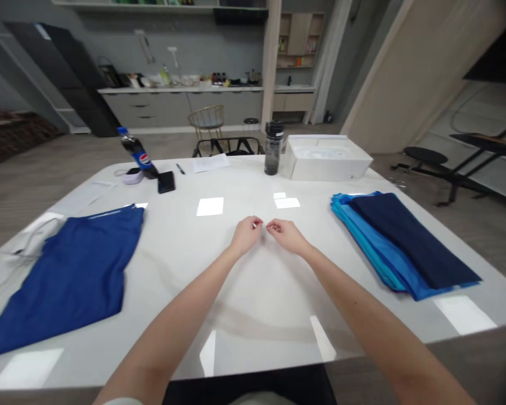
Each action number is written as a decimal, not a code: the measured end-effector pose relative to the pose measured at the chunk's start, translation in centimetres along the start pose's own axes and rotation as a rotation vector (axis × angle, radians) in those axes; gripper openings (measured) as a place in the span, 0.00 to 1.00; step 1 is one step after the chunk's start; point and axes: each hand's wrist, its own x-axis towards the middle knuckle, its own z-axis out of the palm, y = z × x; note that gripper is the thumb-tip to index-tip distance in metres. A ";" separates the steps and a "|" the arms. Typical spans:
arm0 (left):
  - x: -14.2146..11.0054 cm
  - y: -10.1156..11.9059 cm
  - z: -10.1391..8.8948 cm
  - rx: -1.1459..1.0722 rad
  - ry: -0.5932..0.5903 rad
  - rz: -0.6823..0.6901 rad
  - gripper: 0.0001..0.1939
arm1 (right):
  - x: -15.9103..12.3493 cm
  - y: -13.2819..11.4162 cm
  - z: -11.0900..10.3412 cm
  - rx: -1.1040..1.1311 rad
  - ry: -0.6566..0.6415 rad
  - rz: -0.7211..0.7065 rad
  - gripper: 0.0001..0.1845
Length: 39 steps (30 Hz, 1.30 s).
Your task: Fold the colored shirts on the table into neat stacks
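Observation:
Over the middle of the white table (240, 270), my left hand (247, 233) and my right hand (287, 234) face each other with a small gap between the fingertips. Thumb and fingers are pinched together on each hand. Anything held in either pinch is too small to make out. To the left lies a spread piece of dark blue cloth (84, 264), its upper edge showing a pale strip. A stack of folded cloths (375, 242) rests on the right, navy on top with lighter blue and turquoise layers beneath. Neither hand touches the cloths.
Along the far side stand a cola bottle (139, 154), a lilac case (133, 176), a phone (166, 182), a pen (180, 169), paper (211, 163), a dark tumbler (274, 149) and a white box (326, 160). A white cable (29, 239) lies at the left edge.

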 end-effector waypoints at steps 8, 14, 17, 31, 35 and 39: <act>-9.2 -15.6 -20.3 0.461 0.403 -0.161 0.14 | 5.3 -12.6 17.1 -0.160 -0.187 -0.252 0.10; -9.3 -22.7 -31.9 0.685 0.563 -0.603 0.20 | 5.9 -14.9 20.6 -0.383 -0.121 -0.352 0.13; -8.6 -24.8 -34.2 0.687 0.512 -0.730 0.20 | 5.9 -14.4 20.5 -0.397 -0.115 -0.361 0.13; -7.2 -18.8 -32.1 0.588 0.706 -0.653 0.13 | 5.7 -14.0 19.9 -0.145 0.001 -0.303 0.16; -5.1 -11.7 -26.9 0.571 0.613 -0.388 0.12 | 4.9 -12.4 18.0 0.244 0.258 -0.121 0.20; -3.8 -3.5 -18.1 0.470 0.337 0.013 0.11 | 4.1 -8.2 11.1 0.373 0.459 -0.001 0.19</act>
